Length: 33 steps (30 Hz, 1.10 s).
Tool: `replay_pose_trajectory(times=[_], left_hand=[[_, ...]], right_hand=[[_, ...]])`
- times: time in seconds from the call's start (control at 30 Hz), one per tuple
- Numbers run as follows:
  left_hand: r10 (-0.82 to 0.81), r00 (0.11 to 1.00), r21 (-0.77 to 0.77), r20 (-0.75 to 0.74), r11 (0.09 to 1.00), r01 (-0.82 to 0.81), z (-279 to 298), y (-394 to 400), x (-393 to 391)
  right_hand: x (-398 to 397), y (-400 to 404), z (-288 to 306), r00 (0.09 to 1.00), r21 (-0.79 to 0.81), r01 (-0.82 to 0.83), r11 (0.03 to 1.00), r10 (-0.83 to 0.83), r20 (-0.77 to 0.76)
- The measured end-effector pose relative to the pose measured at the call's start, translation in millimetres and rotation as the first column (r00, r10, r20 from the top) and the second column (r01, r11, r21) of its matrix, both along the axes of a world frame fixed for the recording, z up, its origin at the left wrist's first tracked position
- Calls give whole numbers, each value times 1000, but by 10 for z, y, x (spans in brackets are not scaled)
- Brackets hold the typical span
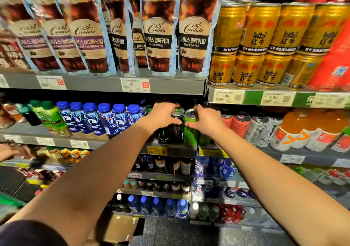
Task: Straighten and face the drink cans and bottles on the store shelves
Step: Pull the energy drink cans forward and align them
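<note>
On the middle shelf (170, 148) a black Monster can (175, 130) stands upright at the front edge. My left hand (162, 116) wraps around its upper part from the left. Right beside it stands a green can (190, 134), and my right hand (206, 119) grips its top and right side. Behind my left hand another dark can (148, 109) shows only its lid. Further right are pink cans (239, 123) and white Monster cans (258, 132), some leaning.
Blue-capped coffee bottles (106, 119) line the shelf to the left, orange juice bottles (295, 132) to the right. Above hang Cantata coffee pouches (159, 31) and stacked gold Red Bull cans (265, 37). Lower shelves hold more bottles. A cardboard box (119, 228) lies on the floor.
</note>
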<state>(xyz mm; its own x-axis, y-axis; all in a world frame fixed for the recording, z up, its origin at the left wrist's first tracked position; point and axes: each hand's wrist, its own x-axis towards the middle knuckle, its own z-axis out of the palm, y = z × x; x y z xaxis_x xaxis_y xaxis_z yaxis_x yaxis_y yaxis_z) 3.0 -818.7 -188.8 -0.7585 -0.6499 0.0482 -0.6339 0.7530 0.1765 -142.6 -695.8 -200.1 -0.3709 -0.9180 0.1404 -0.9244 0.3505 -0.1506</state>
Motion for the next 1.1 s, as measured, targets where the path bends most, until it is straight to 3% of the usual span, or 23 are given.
replay_pose_trajectory(times=[0.2,0.43,0.73,0.97,1.1], left_hand=[[-67,998,54,-5,996,67,64,-41,65],[-28,999,-37,-20,999,28,-57,141,-52],[-70,998,-63,-4,996,70,33,321,-341],[-182,981,90,-72,978,188,65,254,-270],[-159,984,18,-79,987,161,74,315,-278]], right_hand=[[70,-68,23,994,26,101,995,-100,-43],[-220,121,100,1000,99,-22,995,23,-4],[-481,236,167,999,183,16,983,-8,-43],[-555,245,152,995,222,28,975,-48,87],[-598,238,177,988,229,-11,973,-25,151]])
